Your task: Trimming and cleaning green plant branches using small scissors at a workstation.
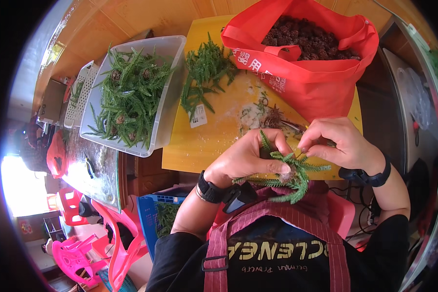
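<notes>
From the left hand (244,156), the table (194,153) offers passage toward nine o'clock; a red bag (321,90) (quite bulky) blocks one, a bin (166,109) ten.

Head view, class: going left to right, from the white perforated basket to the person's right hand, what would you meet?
White perforated basket → clear plastic tub → loose greenery on the yellow table → left hand → right hand.

bare left hand (258,156): fingers (280,142) curl, thumb (277,168) presses flat | bare right hand (339,142): thumb and forefinger (314,131) pinch, just beside the left | bare forearms (189,212): both angle inward
</notes>
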Tool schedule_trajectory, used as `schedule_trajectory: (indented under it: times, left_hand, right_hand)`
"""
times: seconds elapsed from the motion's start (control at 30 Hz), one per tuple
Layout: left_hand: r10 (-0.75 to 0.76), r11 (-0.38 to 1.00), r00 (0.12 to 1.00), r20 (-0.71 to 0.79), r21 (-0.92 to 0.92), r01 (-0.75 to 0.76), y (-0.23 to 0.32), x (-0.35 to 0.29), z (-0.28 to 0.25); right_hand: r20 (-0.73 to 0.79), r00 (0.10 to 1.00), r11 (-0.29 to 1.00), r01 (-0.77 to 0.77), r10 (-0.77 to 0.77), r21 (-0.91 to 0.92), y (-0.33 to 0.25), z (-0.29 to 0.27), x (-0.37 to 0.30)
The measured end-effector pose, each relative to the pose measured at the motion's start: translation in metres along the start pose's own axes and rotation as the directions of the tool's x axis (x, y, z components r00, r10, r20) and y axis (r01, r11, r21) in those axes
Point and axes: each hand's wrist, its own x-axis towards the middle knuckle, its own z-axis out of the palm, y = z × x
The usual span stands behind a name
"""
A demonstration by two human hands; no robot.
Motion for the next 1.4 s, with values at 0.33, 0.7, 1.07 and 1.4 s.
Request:
schedule_trajectory:
  times: [0.33,0.7,1.07,1.4]
  left_hand:
    - [0.182,0.921,0.967,-0.180,0.375,-0.103,0.009,-0.003,0.016]
    - [0.382,0.775,0.896,-0.225,0.606,-0.179,0.001,-0.002,0.020]
    - [0.013,0.988,1.000,-0.012,-0.154,-0.014,-0.002,0.002,0.010]
    - [0.015,0.976,0.999,-0.036,-0.217,-0.022,-0.001,0.002,0.012]
  right_hand:
    - [-0.017,0.947,0.823,-0.270,0.322,0.500,0.005,0.016,-0.009]
    - [-0.265,0.874,0.787,-0.189,0.408,0.588,0.010,0.039,-0.016]
    - [-0.081,0.957,0.559,-0.094,0.280,0.824,0.018,0.041,-0.012]
    - [-0.124,0.959,0.355,0.027,0.255,0.935,0.024,0.057,-0.008]
